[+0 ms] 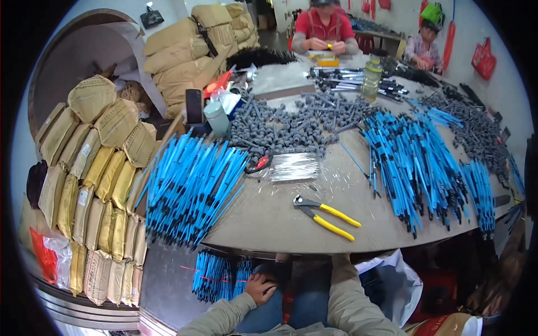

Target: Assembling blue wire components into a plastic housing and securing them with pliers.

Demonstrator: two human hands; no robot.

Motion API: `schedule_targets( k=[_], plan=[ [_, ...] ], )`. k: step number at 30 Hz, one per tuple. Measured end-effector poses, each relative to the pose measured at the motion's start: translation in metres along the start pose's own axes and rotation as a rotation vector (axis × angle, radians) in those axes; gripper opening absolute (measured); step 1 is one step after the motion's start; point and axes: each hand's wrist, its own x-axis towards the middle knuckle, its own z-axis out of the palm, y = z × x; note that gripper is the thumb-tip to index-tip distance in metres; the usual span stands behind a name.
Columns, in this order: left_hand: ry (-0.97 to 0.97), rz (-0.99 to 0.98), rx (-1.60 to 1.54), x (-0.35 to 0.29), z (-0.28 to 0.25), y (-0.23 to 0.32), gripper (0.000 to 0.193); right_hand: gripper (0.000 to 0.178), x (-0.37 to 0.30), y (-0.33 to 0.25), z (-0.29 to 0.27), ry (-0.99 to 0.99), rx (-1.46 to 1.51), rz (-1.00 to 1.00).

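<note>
My left hand [260, 287] rests on my left thigh, fingers lying over the jeans with nothing held. Beside it, bundles of thin blue rods with black ends [213, 277] lie below the table edge. My right forearm [347, 285] reaches up to the table's front edge; the hand itself is hidden there. On the table [263, 224] in front of me lie end-cutting pliers [328, 215] with yellow handles, their jaws pointing left. Behind them is a heap of thin silvery metal pins [294, 167], with some scattered loose around it.
Large piles of blue rods [193, 187] lie left and right [414, 168]. Grey plastic parts [291, 123] are heaped behind the pins. A phone [194, 106], a cup [216, 117] and a bottle [371, 81] stand farther back. Wrapped packages [89, 207] are stacked left. Two people sit across.
</note>
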Motion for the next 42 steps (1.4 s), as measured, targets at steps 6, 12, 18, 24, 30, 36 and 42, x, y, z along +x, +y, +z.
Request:
schedule_targets(
  k=[6, 12, 18, 24, 30, 36, 42],
  plan=[
    [0.043, 0.088, 0.105, -0.013, 0.014, -0.002, 0.015, 0.02, 0.088, -0.019, -0.153, -0.097, -0.741, -0.6],
    [0.12, 0.193, 0.175, -0.006, 0.019, -0.01, 0.017, 0.016, 0.032, -0.041, -0.122, -0.514, -0.53, -0.352],
    [0.117, 0.135, 0.144, -0.022, 0.028, -0.013, 0.016, 0.023, -0.095, -0.038, -0.075, -0.371, -0.782, -0.426],
    [0.114, 0.125, 0.129, -0.027, 0.032, -0.012, 0.016, 0.019, -0.112, -0.055, -0.073, -0.31, -0.856, -0.388],
    [0.075, 0.11, 0.108, -0.028, 0.031, -0.021, 0.016, 0.015, -0.143, -0.07, -0.05, 0.25, -2.091, -1.035],
    [0.062, 0.113, 0.1, -0.009, 0.031, -0.005, 0.021, 0.013, -0.15, -0.1, -0.06, 0.251, -2.176, -1.116],
    [-0.004, 0.493, -0.225, 0.034, 0.021, 0.12, 0.043, 0.006, -0.273, -0.041, -0.069, -0.887, -2.324, -0.876]
  ],
)
